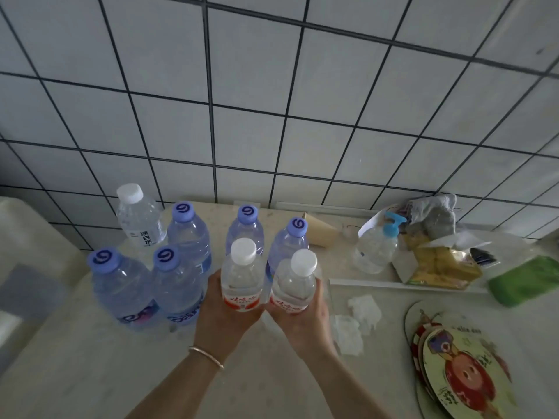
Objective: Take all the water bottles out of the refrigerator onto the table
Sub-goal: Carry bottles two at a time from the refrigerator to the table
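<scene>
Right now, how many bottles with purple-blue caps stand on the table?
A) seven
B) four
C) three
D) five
D: five purple-blue caps show, two near the front left and three farther back. The other three bottles have white caps: one at the back left, and one in each of the left hand and the right hand.

White caps (243, 251), red labels (242, 300)
</scene>
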